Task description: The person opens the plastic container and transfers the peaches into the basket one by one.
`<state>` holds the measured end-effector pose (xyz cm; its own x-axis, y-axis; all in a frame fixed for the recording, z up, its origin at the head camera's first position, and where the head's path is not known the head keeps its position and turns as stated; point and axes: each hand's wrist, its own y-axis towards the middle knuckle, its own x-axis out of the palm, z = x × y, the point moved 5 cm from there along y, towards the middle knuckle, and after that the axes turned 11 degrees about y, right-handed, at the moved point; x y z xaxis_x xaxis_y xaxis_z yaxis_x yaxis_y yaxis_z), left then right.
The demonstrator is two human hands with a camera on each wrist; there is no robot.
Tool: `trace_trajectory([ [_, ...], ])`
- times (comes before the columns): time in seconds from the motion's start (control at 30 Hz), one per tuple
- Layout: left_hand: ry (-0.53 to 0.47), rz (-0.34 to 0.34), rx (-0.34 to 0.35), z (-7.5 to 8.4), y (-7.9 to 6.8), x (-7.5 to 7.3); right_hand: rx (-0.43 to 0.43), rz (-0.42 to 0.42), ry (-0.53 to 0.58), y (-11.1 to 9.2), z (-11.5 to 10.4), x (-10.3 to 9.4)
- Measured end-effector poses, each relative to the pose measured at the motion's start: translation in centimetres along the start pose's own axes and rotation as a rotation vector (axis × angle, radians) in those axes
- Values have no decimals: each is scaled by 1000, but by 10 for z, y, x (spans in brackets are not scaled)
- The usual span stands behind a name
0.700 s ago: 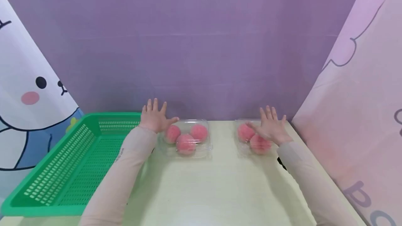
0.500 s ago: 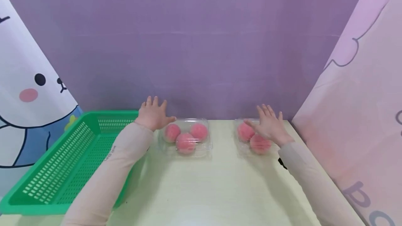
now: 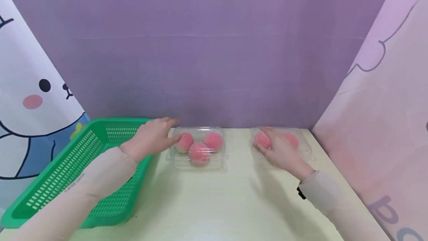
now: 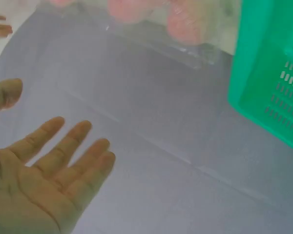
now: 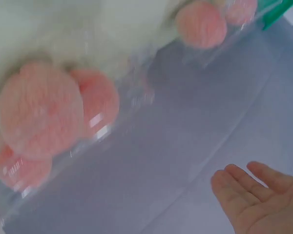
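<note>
Two clear plastic clamshell boxes stand at the table's back edge. Three pink peaches (image 3: pixel 199 153) lie in the left box (image 3: pixel 217 163); the right box (image 3: pixel 305 150) also holds three pink peaches (image 5: pixel 41 109), partly covered by my hand in the head view. My left hand (image 3: pixel 150 139) hovers at the left box's left side, fingers extended and thumb apart, palm bare in the left wrist view. Over the right box is my right hand (image 3: pixel 282 151), its fingers loosely extended above the peaches. Whether it touches the lid cannot be told.
A green plastic basket (image 3: pixel 100 221) with perforated walls stands on the left of the pale table (image 3: pixel 214 203), partly under my left forearm. A purple cloth wall (image 3: pixel 214 47) rises behind the boxes. Printed panels flank both sides.
Both hands have turned from fingers raised and spread to lying lower, pointing inward. The left forearm has swung left over the basket; the right hand has moved down over the right box.
</note>
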<state>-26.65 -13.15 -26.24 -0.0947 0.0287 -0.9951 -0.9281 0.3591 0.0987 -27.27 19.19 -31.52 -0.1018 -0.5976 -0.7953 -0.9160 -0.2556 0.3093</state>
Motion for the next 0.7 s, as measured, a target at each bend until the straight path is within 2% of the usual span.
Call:
trace_trajectory([
  [0.17,-8,68,96,5,-15,9,-42,62,93,-17,-3,13],
  [0.37,-17,243,194,5,-26,20,-57,58,198,-32,-2,39],
  [0.43,-20,280,226,3,-28,25,-50,46,242,-35,0,47],
  [0.53,-15,270,252,-1,-27,34,-30,15,307,-36,3,59],
  [0.7,-25,155,284,-9,-20,51,-13,-47,349,-35,4,75],
])
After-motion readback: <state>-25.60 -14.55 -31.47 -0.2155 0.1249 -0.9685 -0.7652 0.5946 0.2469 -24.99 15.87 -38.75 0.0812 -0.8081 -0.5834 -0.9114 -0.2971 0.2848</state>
